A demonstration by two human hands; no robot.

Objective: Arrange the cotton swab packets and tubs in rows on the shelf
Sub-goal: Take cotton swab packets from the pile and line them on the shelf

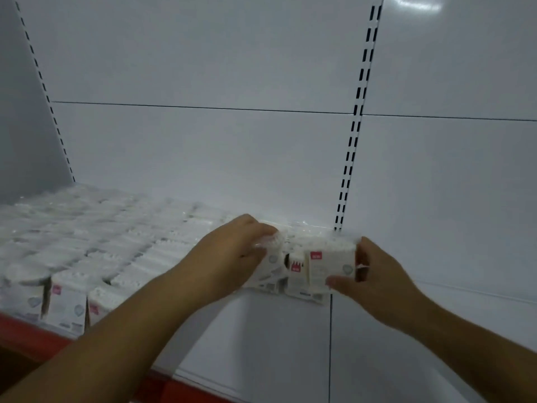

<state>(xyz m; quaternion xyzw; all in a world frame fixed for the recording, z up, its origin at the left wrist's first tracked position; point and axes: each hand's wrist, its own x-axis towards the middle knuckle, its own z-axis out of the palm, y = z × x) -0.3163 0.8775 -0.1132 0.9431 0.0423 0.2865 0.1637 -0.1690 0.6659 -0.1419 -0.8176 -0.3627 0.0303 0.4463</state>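
Left hand (232, 251): fingers curled over the crinkly film top of the left packet (271, 257).
Right hand (374, 280): thumb and fingers pinch the boxy, red-labelled right packet (328, 266).
Packets: side by side, near the back of the glossy white shelf (261, 344).
Rows (122, 257): blocky packets with knobbly swab tips, on the left.

Between my left grip (232, 251) and my right grip (374, 277) is a small cluster of cotton swab packets (328, 263), one grip clasping each end, close before the back panel (203, 155). Whether the cluster rests on the shelf (261, 344) or hangs just over it, I cannot tell. Behind it, nearer my right grip, stands the slotted upright (353, 141). Left of my left grip, rows of packets (116, 248) fill the shelf from front to back, with a tub (24, 274) at the far left front.
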